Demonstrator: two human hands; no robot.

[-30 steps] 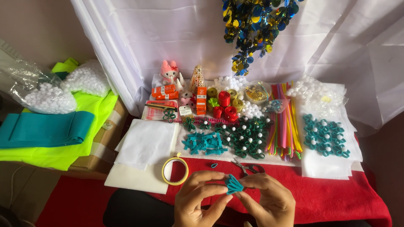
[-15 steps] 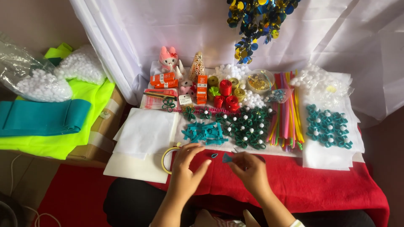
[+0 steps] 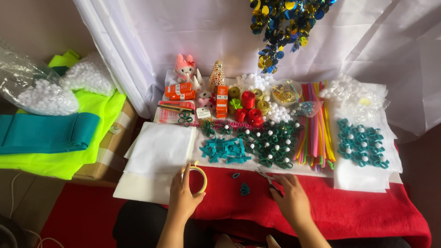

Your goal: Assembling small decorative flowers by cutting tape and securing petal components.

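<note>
Teal folded piece [image 3: 245, 188] released onto red cloth; left hand [image 3: 183, 197] now on tape roll [image 3: 198, 177], right hand [image 3: 290, 198] on scissors [image 3: 268, 177].

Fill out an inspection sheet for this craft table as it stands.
Surface: red cloth, white sheets at left.
Job's things: tape roll; scissors; small teal folded piece lying loose between the hands.
Clutter: teal strips, green flowers, teal flowers, pipe cleaners, red ribbon spools.
Hands: left hand on the tape roll; right hand at the scissors.
Cables: nothing seen on table; white cord on the floor at left.
Surroundings: white curtain, sequin hanging, bags of white balls.
</note>
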